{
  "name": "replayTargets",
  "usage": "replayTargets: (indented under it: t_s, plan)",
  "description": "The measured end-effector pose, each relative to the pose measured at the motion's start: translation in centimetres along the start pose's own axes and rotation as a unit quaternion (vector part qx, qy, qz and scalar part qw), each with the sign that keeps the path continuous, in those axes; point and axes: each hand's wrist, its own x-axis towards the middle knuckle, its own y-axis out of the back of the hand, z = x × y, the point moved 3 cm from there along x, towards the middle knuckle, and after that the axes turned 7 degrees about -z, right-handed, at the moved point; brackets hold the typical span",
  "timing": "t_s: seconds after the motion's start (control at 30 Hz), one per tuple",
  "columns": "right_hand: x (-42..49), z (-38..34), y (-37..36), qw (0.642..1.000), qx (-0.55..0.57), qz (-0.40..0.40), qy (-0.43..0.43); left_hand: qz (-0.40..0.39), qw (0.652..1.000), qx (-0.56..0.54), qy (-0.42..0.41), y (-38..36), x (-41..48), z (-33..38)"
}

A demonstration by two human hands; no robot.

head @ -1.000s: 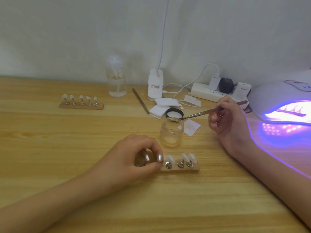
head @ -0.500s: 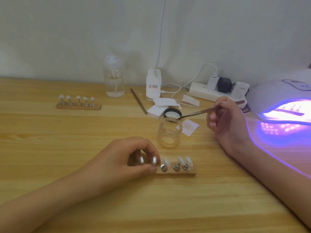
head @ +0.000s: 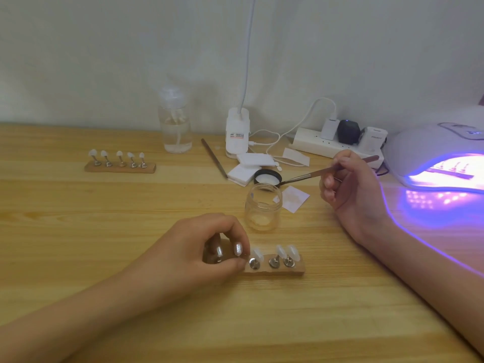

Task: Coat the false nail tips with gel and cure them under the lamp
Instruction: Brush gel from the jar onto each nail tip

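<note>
Left hand [head: 199, 258]: fingers curled, pinching left end of holder [head: 296, 268] on table [head: 78, 231]. Three tips [head: 280, 251] visible on its pegs. Right hand [head: 351, 189]: fingers pinch brush [head: 301, 176], bristle end at edge of lid [head: 267, 178], just behind open jar [head: 263, 208]. Lamp [head: 432, 142] lit, far right. Second holder [head: 120, 167] far left, five tips.

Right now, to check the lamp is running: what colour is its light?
Purple-blue, glowing from the curing lamp and onto the table; clearest in the head view.
</note>
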Motion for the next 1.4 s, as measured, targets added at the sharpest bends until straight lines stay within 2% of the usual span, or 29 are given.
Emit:
replayTargets:
  t_s: [0.3, 0.43, 0.6, 0.9, 1.03, 1.27, 1.4]
  plan:
    - [-0.1, -0.3, -0.5, 1.000, -0.011, -0.016, 0.023, -0.020, 0.999, -0.006, -0.040, -0.7, 0.8, 0.3]
    - [-0.5, -1.5, -1.8, 0.988, -0.115, -0.048, 0.088, -0.007, 0.997, 0.024, -0.076, -0.8, 0.8, 0.1]
    - [-1.1, -2.0, -4.3, 0.951, -0.260, -0.099, 0.134, 0.010, 0.991, 0.071, -0.117, -1.0, 0.3, 0.1]
    - [-1.4, -1.0, -5.4, 0.930, -0.320, -0.125, 0.128, 0.035, 0.980, 0.130, -0.146, -1.1, 0.2, 0.4]
    - [-1.5, -0.6, -5.3, 0.935, -0.313, -0.119, 0.120, 0.036, 0.981, 0.121, -0.146, -1.1, 0.1, 0.6]
    - [-1.2, -1.2, -4.2, 0.963, -0.233, -0.053, 0.125, 0.045, 0.990, 0.016, -0.131, -0.7, 0.3, 0.5]
    - [-1.2, -0.8, -3.3, 0.981, -0.170, -0.007, 0.091, 0.063, 0.987, -0.034, -0.147, -0.1, -0.2, 1.1]
